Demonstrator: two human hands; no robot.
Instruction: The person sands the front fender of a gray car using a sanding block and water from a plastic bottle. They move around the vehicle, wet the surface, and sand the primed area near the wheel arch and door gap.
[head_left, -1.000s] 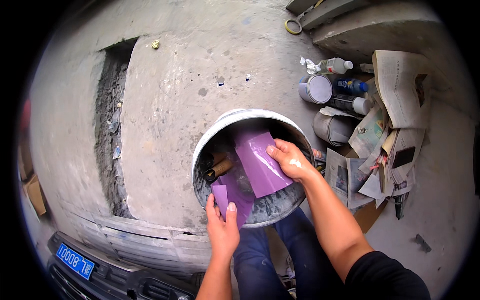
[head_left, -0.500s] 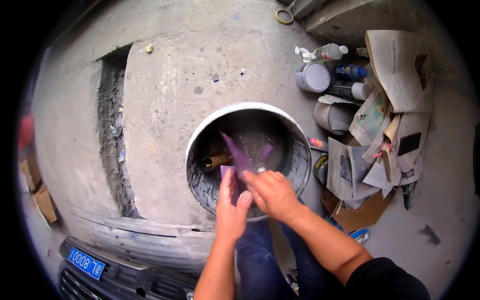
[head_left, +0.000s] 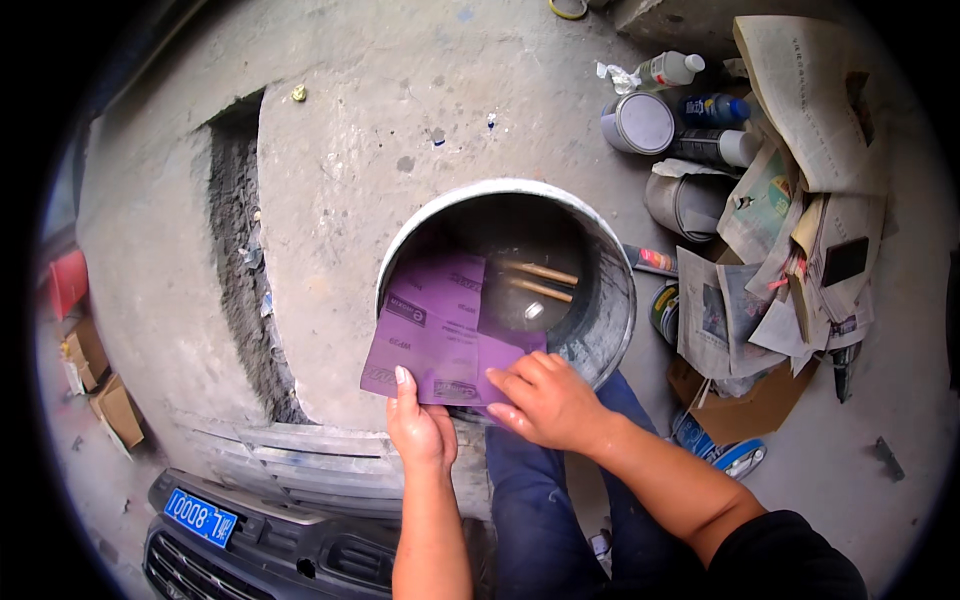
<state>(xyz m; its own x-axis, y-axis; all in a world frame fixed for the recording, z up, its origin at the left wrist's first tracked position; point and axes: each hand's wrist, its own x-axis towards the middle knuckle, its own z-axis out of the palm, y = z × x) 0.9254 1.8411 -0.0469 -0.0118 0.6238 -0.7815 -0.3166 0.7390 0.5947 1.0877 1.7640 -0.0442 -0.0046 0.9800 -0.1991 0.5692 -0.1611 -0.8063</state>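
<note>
A purple sheet of sandpaper (head_left: 440, 325), printed on the side facing up, is spread over the near left part of a round bucket (head_left: 622, 320). My left hand (head_left: 420, 430) grips its lower edge, thumb on top and fingers underneath. At the lower right corner, my right hand (head_left: 550, 400) pinches the same sheet between thumb and fingers. Inside the bucket, murky water surrounds two thin brown strips (head_left: 545, 272) and a small shiny object (head_left: 534, 310) whose kind I cannot make out. The sheet hides the bucket's left interior.
To the right lie newspapers (head_left: 730, 310), paint cans (head_left: 640, 122), bottles (head_left: 670, 70) and a cardboard box (head_left: 745, 410). A rough trench (head_left: 240, 220) cuts the concrete floor on the left. A car's front bumper (head_left: 340, 550) stands at the lower left, beyond a slatted grate (head_left: 330, 465).
The purple sandpaper, earlier narrow and blurred between both hands, is now opened out flat with its printed side up. My left hand has moved left, away from my right hand.
</note>
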